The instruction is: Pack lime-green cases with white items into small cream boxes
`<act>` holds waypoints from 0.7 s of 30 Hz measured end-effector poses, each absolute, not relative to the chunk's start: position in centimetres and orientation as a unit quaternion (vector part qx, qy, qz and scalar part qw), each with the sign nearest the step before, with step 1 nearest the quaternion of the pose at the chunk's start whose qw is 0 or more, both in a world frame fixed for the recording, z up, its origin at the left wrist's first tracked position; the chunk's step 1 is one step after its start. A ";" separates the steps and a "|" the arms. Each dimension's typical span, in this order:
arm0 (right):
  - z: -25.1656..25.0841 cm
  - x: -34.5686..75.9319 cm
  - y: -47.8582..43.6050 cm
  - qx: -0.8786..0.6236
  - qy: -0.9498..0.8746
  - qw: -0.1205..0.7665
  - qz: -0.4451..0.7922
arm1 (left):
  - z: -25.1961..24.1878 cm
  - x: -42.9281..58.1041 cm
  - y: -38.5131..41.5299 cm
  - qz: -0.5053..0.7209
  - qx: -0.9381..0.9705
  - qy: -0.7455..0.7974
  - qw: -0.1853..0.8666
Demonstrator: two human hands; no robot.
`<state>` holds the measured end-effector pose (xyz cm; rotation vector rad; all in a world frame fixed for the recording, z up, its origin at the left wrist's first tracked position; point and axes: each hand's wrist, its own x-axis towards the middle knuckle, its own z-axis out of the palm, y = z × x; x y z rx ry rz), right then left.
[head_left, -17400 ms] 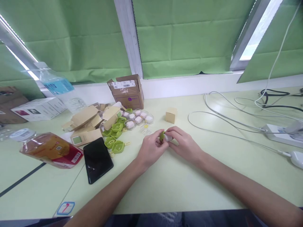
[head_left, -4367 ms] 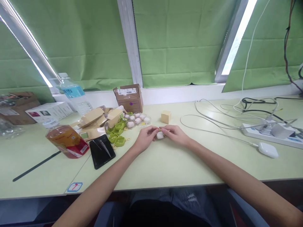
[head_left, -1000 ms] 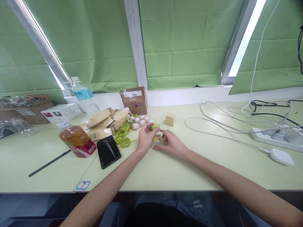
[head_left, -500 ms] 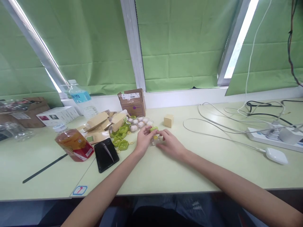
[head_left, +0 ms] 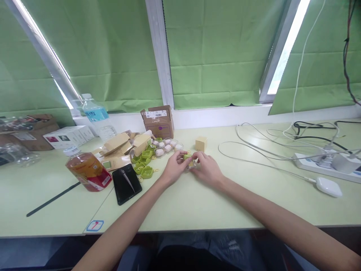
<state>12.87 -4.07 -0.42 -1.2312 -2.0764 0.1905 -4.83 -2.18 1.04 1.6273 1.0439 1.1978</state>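
Both my hands meet over a small item on the table. My left hand (head_left: 175, 166) pinches a small green case (head_left: 186, 155) between thumb and fingers. Under and beside it is a clear plastic piece (head_left: 190, 165) with something yellow in it, partly covered by fingers. My right hand (head_left: 208, 168) has its fingers bent round the right side of the clear plastic piece. Behind the hands stands a small pale yellow box (head_left: 201, 144). To the left lie several similar green cases (head_left: 147, 172) and clear packs with whitish-pink pieces (head_left: 160, 152).
Left of my hands are a black tablet-like tray (head_left: 120, 192) with a pointed tool on it, a bottle of reddish drink (head_left: 90, 171) and folded cartons (head_left: 116, 143). A brown box (head_left: 160, 130) stands behind. Cables and a power strip (head_left: 306, 162) occupy the right.
My left hand has moved slightly right with the green case, which is now lower against the clear plastic piece. My right hand's fingers have closed in around that piece.
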 end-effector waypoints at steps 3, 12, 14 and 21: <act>-0.8 12.9 -3.7 -0.487 -0.798 0.351 0.052 | 1.1 -4.8 -2.5 0.482 0.665 0.389 0.416; -0.7 13.1 -3.7 -0.539 -0.758 0.354 0.093 | 0.5 -4.3 -2.6 0.515 0.672 0.406 0.345; -0.4 13.1 -4.0 -0.513 -0.765 0.363 0.142 | 0.8 -4.4 -2.7 0.514 0.687 0.419 0.298; -0.3 12.7 -4.1 -0.461 -0.759 0.408 0.211 | 1.7 -4.3 -3.6 0.460 0.754 0.414 0.221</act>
